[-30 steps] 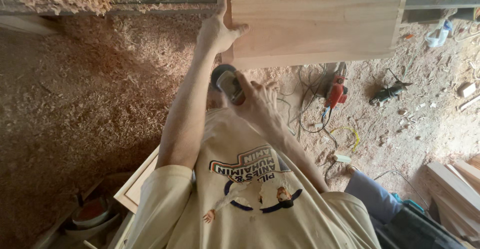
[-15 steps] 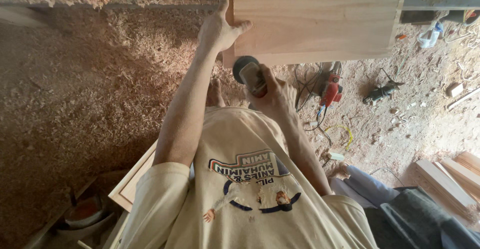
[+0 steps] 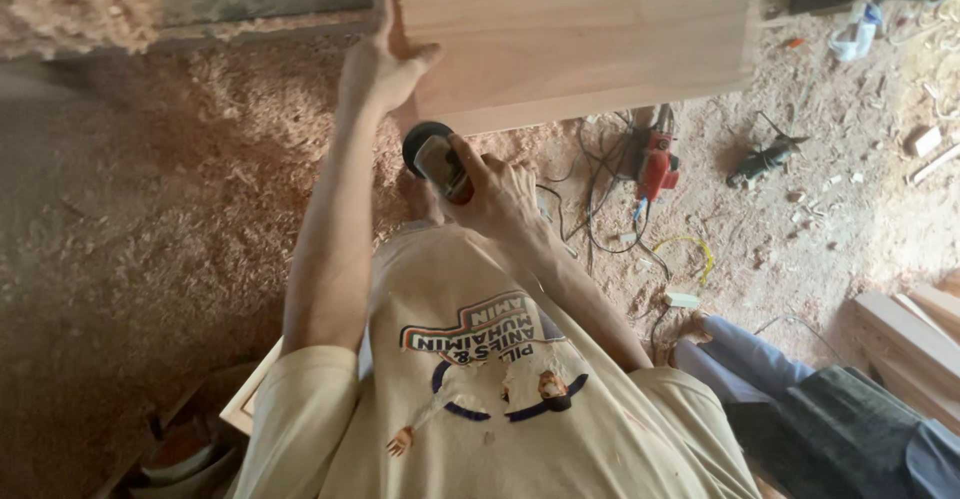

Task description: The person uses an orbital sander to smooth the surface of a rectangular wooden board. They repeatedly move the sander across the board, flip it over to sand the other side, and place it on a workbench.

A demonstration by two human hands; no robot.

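Two hands work at one wooden panel (image 3: 575, 34), which spans the top of the view with its long axis running left to right. The left hand (image 3: 385, 64) lies spread against the panel's left end, fingers wide. The right hand (image 3: 495, 194) wraps tight around a small power sander (image 3: 435, 154), whose dark round head points up-left, just below the panel's lower edge. Sawdust (image 3: 150, 209) covers the floor; a red power tool (image 3: 657, 169) lies among cables.

My left hand (image 3: 385, 64) presses flat against the wooden panel (image 3: 580, 34); just below it, my right hand (image 3: 495, 194) grips a small sander (image 3: 432, 154).
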